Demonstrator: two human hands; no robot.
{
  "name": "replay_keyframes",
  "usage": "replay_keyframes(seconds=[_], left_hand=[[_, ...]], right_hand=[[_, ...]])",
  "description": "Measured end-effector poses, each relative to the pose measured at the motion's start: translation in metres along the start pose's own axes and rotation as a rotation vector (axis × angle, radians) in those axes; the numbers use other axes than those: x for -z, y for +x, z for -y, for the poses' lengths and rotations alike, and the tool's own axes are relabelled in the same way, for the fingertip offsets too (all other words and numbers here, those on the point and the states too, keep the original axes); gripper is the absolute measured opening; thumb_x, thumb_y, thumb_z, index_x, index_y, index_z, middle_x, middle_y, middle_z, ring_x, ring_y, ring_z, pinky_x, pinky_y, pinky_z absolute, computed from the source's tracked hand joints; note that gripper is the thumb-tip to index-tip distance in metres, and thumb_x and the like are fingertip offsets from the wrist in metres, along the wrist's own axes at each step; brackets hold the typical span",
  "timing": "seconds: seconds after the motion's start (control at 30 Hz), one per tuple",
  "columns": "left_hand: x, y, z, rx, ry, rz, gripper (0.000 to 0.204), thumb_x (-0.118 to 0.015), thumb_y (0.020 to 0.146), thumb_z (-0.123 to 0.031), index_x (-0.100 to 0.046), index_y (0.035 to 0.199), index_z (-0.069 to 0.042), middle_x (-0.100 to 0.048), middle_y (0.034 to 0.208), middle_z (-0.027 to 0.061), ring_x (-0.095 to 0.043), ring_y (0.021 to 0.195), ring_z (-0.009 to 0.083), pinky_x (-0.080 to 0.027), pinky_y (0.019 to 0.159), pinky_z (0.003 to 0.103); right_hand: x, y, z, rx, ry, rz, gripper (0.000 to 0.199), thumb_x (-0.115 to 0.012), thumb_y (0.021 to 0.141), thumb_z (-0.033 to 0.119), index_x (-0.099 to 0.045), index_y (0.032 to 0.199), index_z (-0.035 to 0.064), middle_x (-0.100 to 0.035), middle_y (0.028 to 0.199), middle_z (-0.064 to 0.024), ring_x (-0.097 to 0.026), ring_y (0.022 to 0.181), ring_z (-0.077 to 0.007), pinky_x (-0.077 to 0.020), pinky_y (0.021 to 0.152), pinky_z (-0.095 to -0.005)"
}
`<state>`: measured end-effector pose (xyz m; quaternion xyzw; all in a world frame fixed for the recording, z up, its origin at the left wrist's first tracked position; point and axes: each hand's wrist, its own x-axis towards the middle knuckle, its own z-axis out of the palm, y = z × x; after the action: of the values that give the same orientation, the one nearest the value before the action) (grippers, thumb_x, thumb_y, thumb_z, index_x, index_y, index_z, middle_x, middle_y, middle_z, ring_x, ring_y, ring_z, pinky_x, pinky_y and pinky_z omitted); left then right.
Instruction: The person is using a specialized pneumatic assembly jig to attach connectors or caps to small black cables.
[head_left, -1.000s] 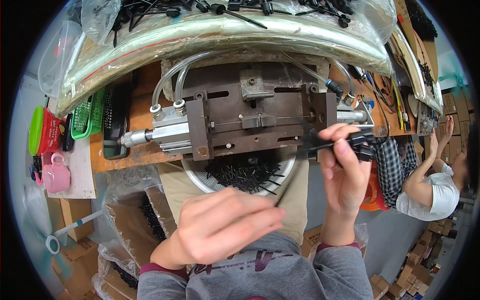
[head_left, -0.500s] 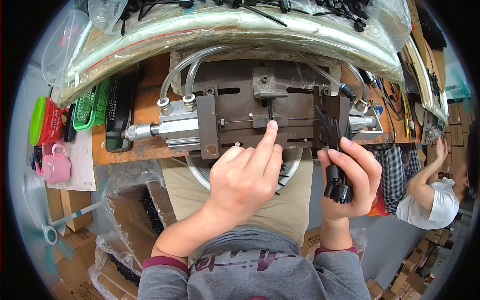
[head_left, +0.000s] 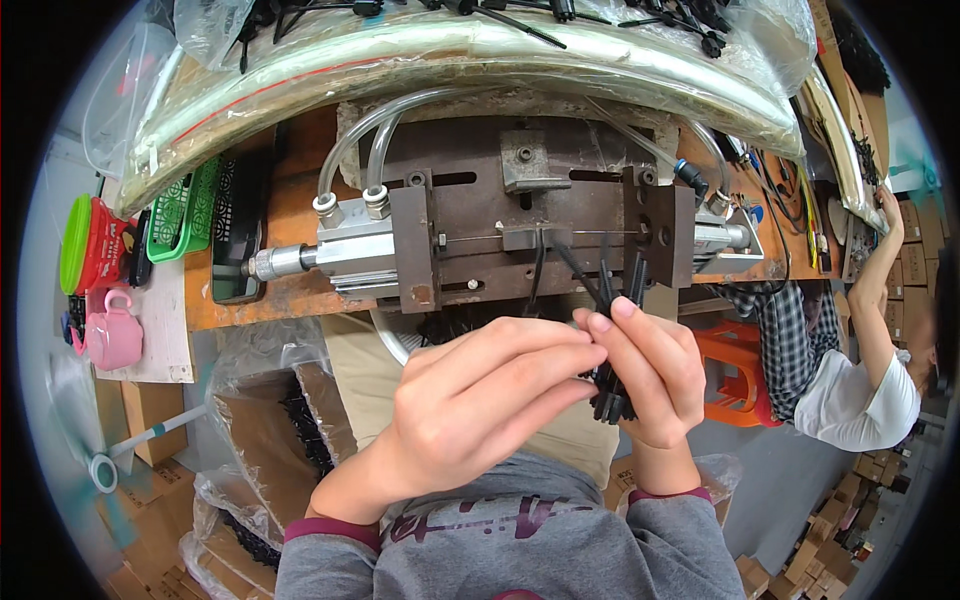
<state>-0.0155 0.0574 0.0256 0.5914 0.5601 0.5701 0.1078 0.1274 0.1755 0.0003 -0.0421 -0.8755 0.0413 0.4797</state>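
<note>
In front of the bench, my right hand (head_left: 662, 385) is closed around a bundle of thin black plastic sticks (head_left: 612, 395) with thicker lower ends. My left hand (head_left: 490, 395) reaches across to it, fingers pressed together at one slanting, blurred stick; its fingertips are partly hidden by the right thumb. Beyond the hands lies a dark metal fixture (head_left: 470, 205) with a clamp block (head_left: 527, 165) and a small central block (head_left: 535, 237). A single black stick (head_left: 538, 268) hangs at the front of that central block, apart from both hands.
Silver air cylinders (head_left: 358, 262) with clear hoses flank the fixture. A white-rimmed basket (head_left: 390, 338) sits at my lap, partly covered. Left are a green basket (head_left: 190, 215) and pink cup (head_left: 113, 335); right, an orange stool (head_left: 730, 370) and another person (head_left: 860, 400).
My left index finger has left the central block, and that hand has moved right to the bundle. My right hand has shifted left. The single stick now hangs lower, in front of the block.
</note>
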Motion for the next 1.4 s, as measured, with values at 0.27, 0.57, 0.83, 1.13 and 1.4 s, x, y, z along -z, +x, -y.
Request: replay_keyframes(seconds=[0.27,0.57,0.83,1.13,1.4], left_hand=[[0.004,-0.008,-0.006,0.208,0.088,0.039,0.034,-0.079,0.071,0.006,-0.071,0.103,0.0,-0.067,0.105,0.014,-0.068,0.085,0.0222,-0.058,0.073,0.033],[-0.013,-0.006,0.017,0.008,0.624,0.161,0.025,-0.072,0.075,-0.004,-0.069,0.099,0.0,-0.064,0.126,0.016,-0.07,0.088,0.0268,-0.057,0.084,0.036],[-0.011,-0.005,0.015,0.107,0.635,0.218,0.029,-0.077,0.074,-0.009,-0.069,0.1,-0.001,-0.065,0.126,0.0138,-0.07,0.077,0.0213,-0.057,0.072,0.029],[-0.001,-0.006,-0.003,0.106,-0.162,0.107,0.036,-0.087,0.067,-0.009,-0.073,0.098,-0.001,-0.071,0.096,0.0123,-0.069,0.085,0.0222,-0.057,0.069,0.03],[-0.013,-0.015,0.009,0.048,0.286,-0.084,0.032,-0.086,0.065,-0.008,-0.072,0.093,-0.001,-0.07,0.104,0.016,-0.069,0.076,0.0202,-0.056,0.065,0.028]], right_hand=[[0.007,0.002,-0.004,-0.171,0.027,0.029,0.032,-0.077,0.068,-0.001,-0.074,0.1,-0.0012,-0.069,0.106,-0.0141,-0.067,0.082,-0.0251,-0.0552,0.067,-0.0329],[0.006,0.007,-0.008,-0.248,0.007,-0.088,0.023,-0.075,0.081,-0.003,-0.066,0.102,0.0015,-0.069,0.106,-0.0148,-0.065,0.08,-0.0221,-0.0489,0.067,-0.0299],[0.014,-0.005,-0.007,-0.355,0.142,-0.086,0.021,-0.07,0.084,-0.005,-0.062,0.103,-0.0015,-0.067,0.114,-0.0233,-0.067,0.087,-0.0262,-0.0506,0.069,-0.0316],[0.002,0.007,0.0,-0.109,0.111,0.117,0.041,-0.069,0.069,0.005,-0.071,0.108,-0.0067,-0.064,0.122,-0.0228,-0.067,0.081,-0.0236,-0.0543,0.066,-0.0283],[0.007,-0.005,0.003,-0.407,0.025,-0.041,0.037,-0.072,0.075,-0.01,-0.073,0.11,0.0008,-0.064,0.112,-0.0139,-0.065,0.096,-0.0233,-0.0557,0.078,-0.0303]])
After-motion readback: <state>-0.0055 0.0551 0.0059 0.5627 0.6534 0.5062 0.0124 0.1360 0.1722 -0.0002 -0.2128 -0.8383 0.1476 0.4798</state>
